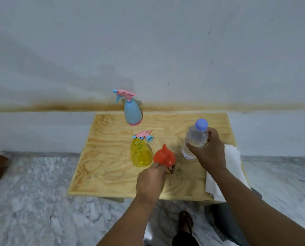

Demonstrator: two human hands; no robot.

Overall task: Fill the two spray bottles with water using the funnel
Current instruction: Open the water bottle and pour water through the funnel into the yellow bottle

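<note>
A yellow spray bottle [140, 154] stands open-necked near the middle of the wooden table [102, 174]. Its pink and blue spray head [143, 135] lies just behind it. A blue spray bottle [132, 112] with its head on stands at the table's far edge. An orange funnel [164, 156] rests mouth down, spout up, right of the yellow bottle; my left hand [151, 181] pinches its near rim. My right hand [207, 150] grips a clear water bottle [195, 137] with a blue cap on, upright at the right.
A white cloth [232, 167] lies at the table's right edge, partly under my right forearm. A grey wall rises directly behind the table. Marble floor surrounds it, and a sandalled foot [185, 223] shows below the front edge.
</note>
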